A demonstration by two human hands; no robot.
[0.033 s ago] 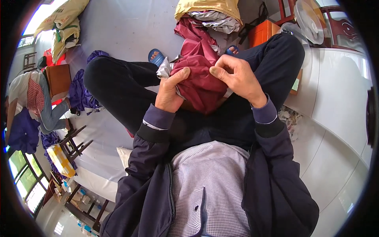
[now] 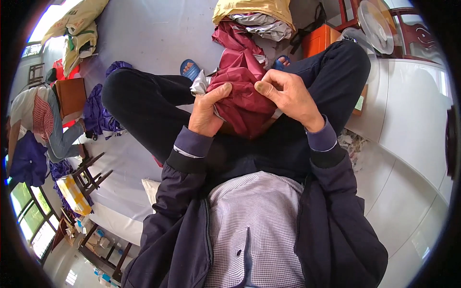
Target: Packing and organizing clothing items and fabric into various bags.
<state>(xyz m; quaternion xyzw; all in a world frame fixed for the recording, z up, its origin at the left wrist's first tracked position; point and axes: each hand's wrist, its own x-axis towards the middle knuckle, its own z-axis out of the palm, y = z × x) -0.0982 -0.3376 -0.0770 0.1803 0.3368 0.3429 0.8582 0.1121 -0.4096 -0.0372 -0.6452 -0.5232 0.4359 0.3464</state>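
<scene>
A maroon cloth (image 2: 240, 103) with a silvery underside lies bunched over my lap, between my knees. My left hand (image 2: 206, 113) grips its left edge, thumb on top and the fingers hidden beneath the folds. On the other side my right hand (image 2: 292, 98) pinches the cloth between thumb and bent forefinger. A crumpled silver part (image 2: 200, 83) sticks out just beyond my left thumb. From my lap the maroon cloth runs away over the floor to a yellow sack (image 2: 252, 8), where silver folds (image 2: 271, 26) bulge out of the mouth.
An orange box (image 2: 319, 41) stands beyond my right knee, near a dark red wooden chair (image 2: 415, 36) and a clear plastic lid (image 2: 375, 26). Purple cloth (image 2: 96, 113) lies left of my left knee. Farther left, another person in jeans (image 2: 62, 132) bends near a brown box (image 2: 70, 98).
</scene>
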